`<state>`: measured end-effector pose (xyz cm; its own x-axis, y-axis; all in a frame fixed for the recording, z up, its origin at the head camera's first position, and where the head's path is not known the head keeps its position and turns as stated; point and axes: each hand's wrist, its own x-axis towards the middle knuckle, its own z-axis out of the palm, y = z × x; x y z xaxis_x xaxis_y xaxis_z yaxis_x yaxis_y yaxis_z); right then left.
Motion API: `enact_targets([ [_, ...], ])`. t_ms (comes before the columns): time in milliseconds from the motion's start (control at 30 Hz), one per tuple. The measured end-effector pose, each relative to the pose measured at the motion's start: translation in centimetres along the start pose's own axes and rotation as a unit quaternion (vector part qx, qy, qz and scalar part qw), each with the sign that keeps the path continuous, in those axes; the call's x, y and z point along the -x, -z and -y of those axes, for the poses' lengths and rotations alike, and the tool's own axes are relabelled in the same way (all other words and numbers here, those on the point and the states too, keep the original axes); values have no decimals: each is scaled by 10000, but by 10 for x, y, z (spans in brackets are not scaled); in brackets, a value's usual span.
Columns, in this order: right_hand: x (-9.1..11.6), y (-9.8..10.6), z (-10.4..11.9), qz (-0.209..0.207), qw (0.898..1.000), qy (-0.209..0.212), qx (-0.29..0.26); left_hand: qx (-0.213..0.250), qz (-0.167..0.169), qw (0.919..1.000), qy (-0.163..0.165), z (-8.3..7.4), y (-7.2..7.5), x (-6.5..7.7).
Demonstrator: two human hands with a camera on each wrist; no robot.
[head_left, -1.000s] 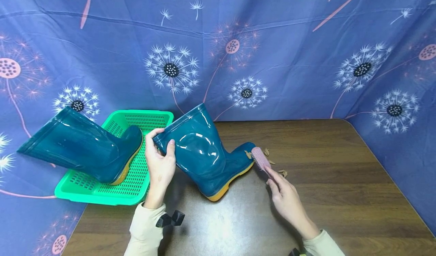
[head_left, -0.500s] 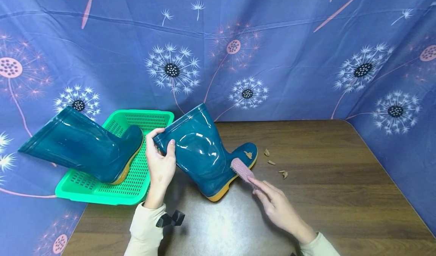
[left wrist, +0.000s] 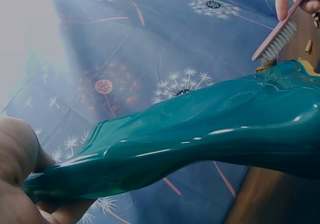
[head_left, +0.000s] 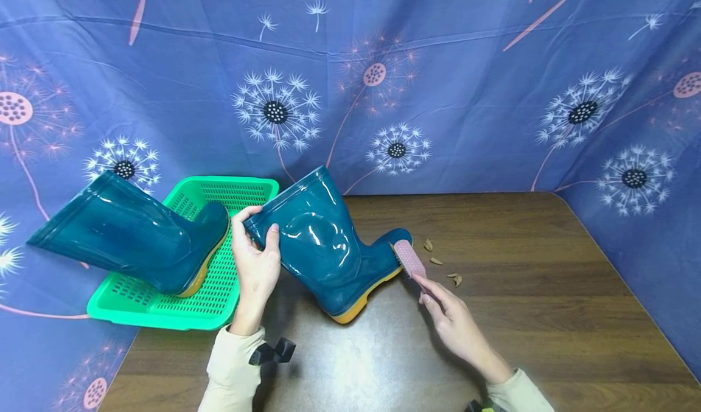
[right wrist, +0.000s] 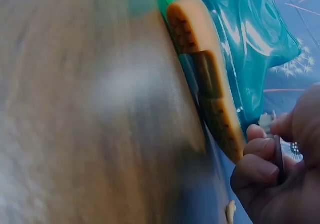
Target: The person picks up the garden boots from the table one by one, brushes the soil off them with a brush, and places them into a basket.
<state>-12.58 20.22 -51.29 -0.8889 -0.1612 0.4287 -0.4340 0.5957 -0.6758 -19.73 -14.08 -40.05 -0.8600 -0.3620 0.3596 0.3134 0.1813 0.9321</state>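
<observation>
A glossy teal rubber boot (head_left: pixel 317 241) with a yellow sole leans on the table, toe to the right. Its top edge is gripped by my left hand (head_left: pixel 256 272), thumb on the outside. My right hand (head_left: pixel 459 330) holds a pink brush (head_left: pixel 409 258) by the handle, over the boot's toe. In the left wrist view, the pale bristles (left wrist: pixel 280 43) meet a brown clump (left wrist: pixel 265 66) on the toe. The right wrist view shows the ridged sole (right wrist: pixel 209 76) and my curled right fingers (right wrist: pixel 257 169) around the handle.
A second teal boot (head_left: pixel 142 238) lies tilted in a green plastic basket (head_left: pixel 164 319) at the left. Several brown bits (head_left: pixel 435 261) are scattered on the wooden table (head_left: pixel 526 290) right of the toe. A blue dandelion-print cloth (head_left: pixel 465 95) hangs behind.
The brush goes from the toe tip back towards the boot's instep, then forward to the toe again. My left hand and its boot stay almost still.
</observation>
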Motion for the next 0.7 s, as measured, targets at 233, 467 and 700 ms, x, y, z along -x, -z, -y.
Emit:
enact_targets([
  [233,4,-1,10,431,9988,136,-167,7,2,10000,13,-1,-1,1],
  [467,9,-7,19,1043,9933,255,-427,-6,58,10000,36,-1,-2,1],
  [700,-3,1,5,-16,9853,-1276,-1133,6,69,10000,30,-1,-1,0],
])
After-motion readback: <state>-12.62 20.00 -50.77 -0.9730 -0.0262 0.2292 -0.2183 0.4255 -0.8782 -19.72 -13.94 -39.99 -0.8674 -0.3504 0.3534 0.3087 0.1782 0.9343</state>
